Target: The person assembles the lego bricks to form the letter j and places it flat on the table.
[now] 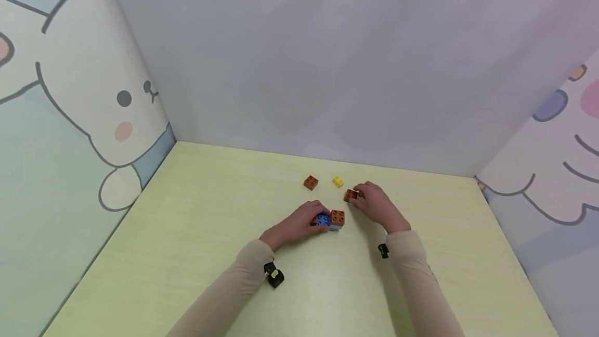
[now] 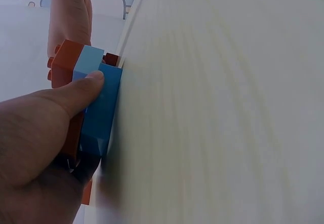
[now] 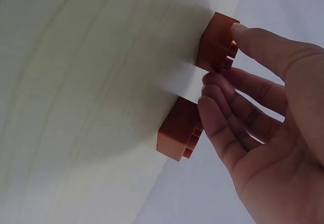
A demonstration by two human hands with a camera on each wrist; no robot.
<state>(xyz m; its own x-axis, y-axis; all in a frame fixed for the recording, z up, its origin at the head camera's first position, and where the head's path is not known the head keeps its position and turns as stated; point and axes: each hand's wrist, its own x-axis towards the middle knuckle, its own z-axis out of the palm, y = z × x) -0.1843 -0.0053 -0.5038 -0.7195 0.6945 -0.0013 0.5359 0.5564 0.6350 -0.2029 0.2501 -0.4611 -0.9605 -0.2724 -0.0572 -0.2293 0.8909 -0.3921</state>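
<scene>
My left hand holds a joined block of toy building bricks, with a blue brick, a light blue part and an orange-brown brick on top. In the left wrist view the thumb lies along its near side; the other fingers are mostly hidden. To the right, my right hand pinches a brown brick between thumb and fingers, low over the table. A second brown brick stands beside the curved fingertips in the right wrist view; the head view does not plainly show it.
Farther back on the pale yellow table lie a brown brick and a small yellow brick. A plain grey wall rises behind. Panels with cartoon pictures stand at left and right.
</scene>
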